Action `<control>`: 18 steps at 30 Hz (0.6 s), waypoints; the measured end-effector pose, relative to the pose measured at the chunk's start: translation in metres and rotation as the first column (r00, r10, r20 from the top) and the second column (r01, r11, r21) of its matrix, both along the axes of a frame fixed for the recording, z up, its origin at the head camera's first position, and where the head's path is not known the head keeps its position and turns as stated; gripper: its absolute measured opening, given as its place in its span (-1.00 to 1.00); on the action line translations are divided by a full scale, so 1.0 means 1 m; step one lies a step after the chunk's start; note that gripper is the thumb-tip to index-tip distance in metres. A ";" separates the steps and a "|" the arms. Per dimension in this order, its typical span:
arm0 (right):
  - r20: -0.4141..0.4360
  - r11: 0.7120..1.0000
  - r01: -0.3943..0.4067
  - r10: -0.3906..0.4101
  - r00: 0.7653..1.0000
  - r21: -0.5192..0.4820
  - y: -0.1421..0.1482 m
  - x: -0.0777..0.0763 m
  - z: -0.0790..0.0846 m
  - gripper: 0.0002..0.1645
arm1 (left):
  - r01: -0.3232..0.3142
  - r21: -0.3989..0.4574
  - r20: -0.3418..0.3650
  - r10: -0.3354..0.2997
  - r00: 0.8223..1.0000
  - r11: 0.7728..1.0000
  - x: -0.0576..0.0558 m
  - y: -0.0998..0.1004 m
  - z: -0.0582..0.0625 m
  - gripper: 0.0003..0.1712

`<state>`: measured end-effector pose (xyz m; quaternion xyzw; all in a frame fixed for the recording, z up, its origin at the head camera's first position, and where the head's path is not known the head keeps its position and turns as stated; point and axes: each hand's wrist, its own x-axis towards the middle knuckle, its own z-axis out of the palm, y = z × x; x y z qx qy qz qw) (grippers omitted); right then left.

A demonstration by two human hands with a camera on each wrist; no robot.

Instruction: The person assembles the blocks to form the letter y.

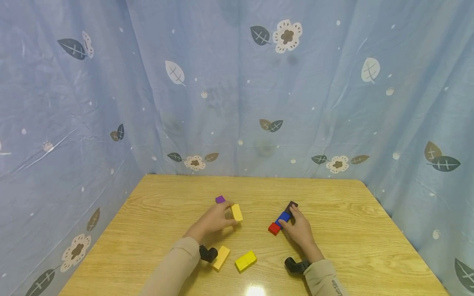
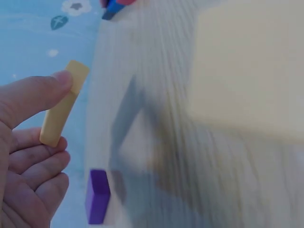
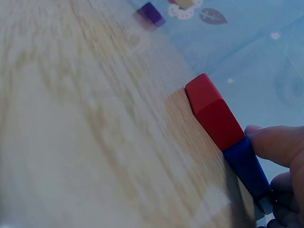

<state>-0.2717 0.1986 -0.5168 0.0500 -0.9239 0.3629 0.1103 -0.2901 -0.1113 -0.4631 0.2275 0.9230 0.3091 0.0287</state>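
My left hand [image 1: 214,218] pinches a pale yellow block [image 1: 237,212] between thumb and fingers, tilted and raised over the table. Close behind that hand lies a purple block [image 1: 220,199], seen standing free in the left wrist view. To the right, a red block [image 1: 274,228], a blue block [image 1: 283,219] and a dark block [image 1: 291,206] form a slanting row, end to end. My right hand [image 1: 300,230] holds the blue block [image 3: 247,168], thumb beside the red end and curled fingers at the dark end. The fingers partly cover the dark block.
A light orange-yellow block [image 1: 221,258] lies by the left wrist's black camera mount [image 1: 208,253]. A bright yellow block [image 1: 246,261] sits nearer the table's middle front. Another black mount [image 1: 295,266] is at the right wrist. A blue patterned curtain [image 1: 237,102] borders the wooden table [image 1: 355,230].
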 end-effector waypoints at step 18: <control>0.054 1.000 -0.015 0.015 0.998 -0.010 0.001 -0.003 0.001 -0.11 | -0.087 0.050 -0.013 0.088 0.996 0.995 -0.006 0.058 0.013 -0.22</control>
